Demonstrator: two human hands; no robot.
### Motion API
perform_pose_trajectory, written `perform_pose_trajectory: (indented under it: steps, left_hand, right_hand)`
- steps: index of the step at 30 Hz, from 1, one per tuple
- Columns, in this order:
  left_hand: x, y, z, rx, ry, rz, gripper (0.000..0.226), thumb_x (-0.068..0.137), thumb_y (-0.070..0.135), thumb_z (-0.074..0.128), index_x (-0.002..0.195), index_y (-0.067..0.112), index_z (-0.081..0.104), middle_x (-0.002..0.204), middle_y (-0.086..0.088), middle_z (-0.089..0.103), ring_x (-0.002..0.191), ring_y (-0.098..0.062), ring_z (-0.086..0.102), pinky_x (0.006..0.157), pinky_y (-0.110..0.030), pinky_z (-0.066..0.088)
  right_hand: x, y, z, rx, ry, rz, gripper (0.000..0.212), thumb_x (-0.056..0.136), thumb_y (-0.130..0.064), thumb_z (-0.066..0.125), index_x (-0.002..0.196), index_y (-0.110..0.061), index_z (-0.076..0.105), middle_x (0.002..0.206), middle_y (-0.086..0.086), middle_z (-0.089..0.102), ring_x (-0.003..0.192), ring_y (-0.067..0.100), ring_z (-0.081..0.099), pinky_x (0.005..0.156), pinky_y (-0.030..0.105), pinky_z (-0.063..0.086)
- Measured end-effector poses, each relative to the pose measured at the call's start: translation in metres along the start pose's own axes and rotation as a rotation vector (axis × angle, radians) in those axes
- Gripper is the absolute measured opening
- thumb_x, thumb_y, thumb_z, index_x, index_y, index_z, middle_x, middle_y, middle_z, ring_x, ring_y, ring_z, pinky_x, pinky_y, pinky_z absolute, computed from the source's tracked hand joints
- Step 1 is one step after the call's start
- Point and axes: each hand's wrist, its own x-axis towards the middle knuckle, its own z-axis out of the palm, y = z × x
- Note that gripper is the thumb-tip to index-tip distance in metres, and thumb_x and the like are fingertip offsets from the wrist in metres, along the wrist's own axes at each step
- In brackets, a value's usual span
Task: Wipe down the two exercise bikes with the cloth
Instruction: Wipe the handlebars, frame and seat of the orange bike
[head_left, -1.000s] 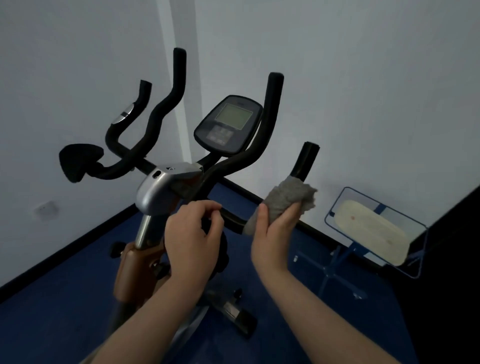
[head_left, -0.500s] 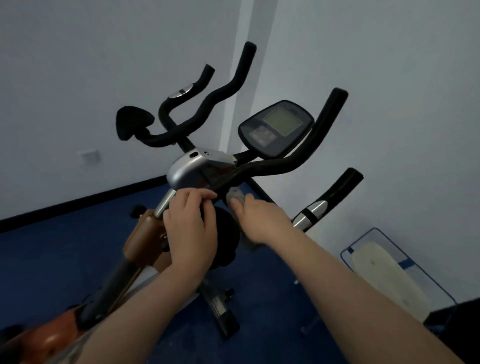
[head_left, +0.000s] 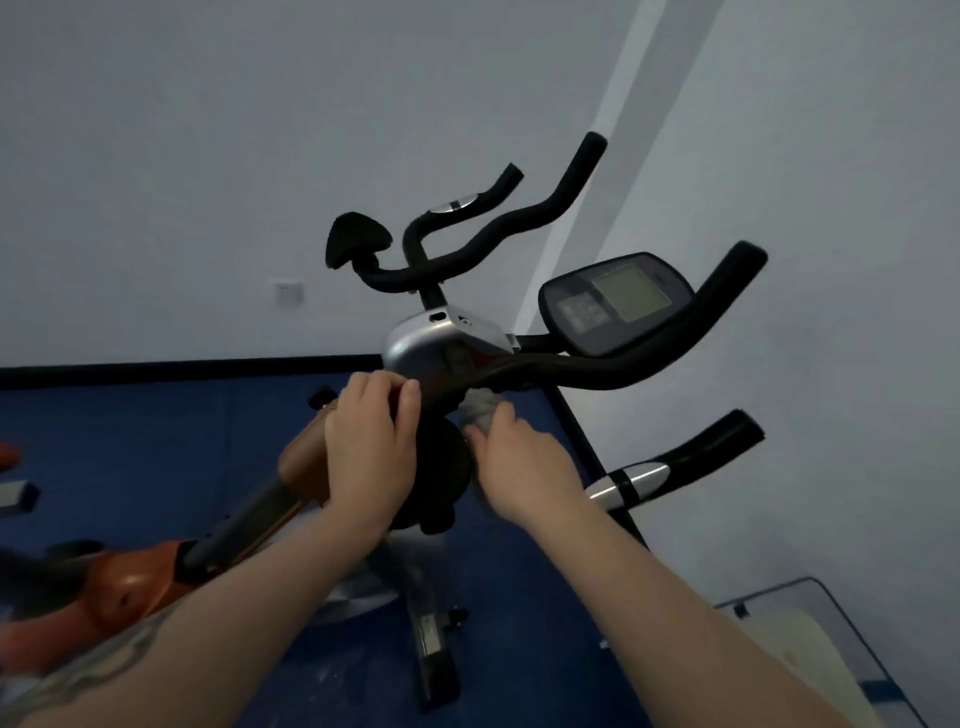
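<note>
An exercise bike with black handlebars (head_left: 613, 371), a silver stem housing (head_left: 431, 343) and a dark console (head_left: 618, 301) stands in front of me. My left hand (head_left: 371, 447) grips the stem just under the silver housing, fingers curled. My right hand (head_left: 519, 462) holds a grey cloth (head_left: 480, 408) against the underside of the handlebar junction; only a small part of the cloth shows above my fingers. The bike's orange frame (head_left: 130, 582) runs down to the lower left. Part of another orange and grey machine (head_left: 10, 478) shows at the left edge.
White walls meet in a corner behind the bike, above a black baseboard (head_left: 156, 371) and blue floor (head_left: 130, 447). A wall socket (head_left: 287, 293) sits on the left wall. A blue-framed stand with a pale board (head_left: 810, 654) rests at the lower right.
My right hand has brought the cloth in from the right handlebar grip to the handlebar junction beside my left hand. My view has swung left, shifting the bike rightward in frame.
</note>
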Motion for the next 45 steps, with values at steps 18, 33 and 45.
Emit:
perform_pose_trajectory:
  steps: [18,33,45]
  left_hand:
    - [0.0,-0.01,0.005,0.015,-0.057,-0.221,0.035,0.096,0.056,0.031,0.079,0.031,0.048,0.078,0.008,0.055,0.069,-0.004,0.053,0.053,-0.026,0.031]
    - [0.0,-0.014,0.003,-0.371,-0.119,-0.132,0.024,0.089,0.06,0.042,0.084,0.038,0.052,0.084,0.017,0.063,0.07,-0.003,0.062,0.061,-0.029,0.048]
    - [0.0,-0.022,0.002,-0.55,-0.142,-0.232,0.035,0.075,0.07,0.051,0.078,0.036,0.051,0.07,0.003,0.056,0.055,-0.007,0.051,0.053,-0.025,0.043]
  right_hand:
    - [-0.001,0.043,-0.07,0.35,-0.008,-0.138,0.032,0.099,-0.052,0.038,0.109,-0.022,0.046,0.104,0.001,0.061,0.091,0.021,0.058,0.078,0.036,0.046]
    - [0.058,-0.012,-0.027,-0.178,0.279,-0.348,0.041,0.102,-0.04,0.031,0.134,-0.024,0.051,0.131,-0.003,0.059,0.128,0.017,0.044,0.112,0.036,0.025]
    - [0.072,0.008,-0.05,-0.046,0.117,-0.542,0.031,0.098,-0.041,0.049,0.127,-0.037,0.061,0.144,-0.02,0.046,0.129,0.003,0.044,0.104,0.027,0.038]
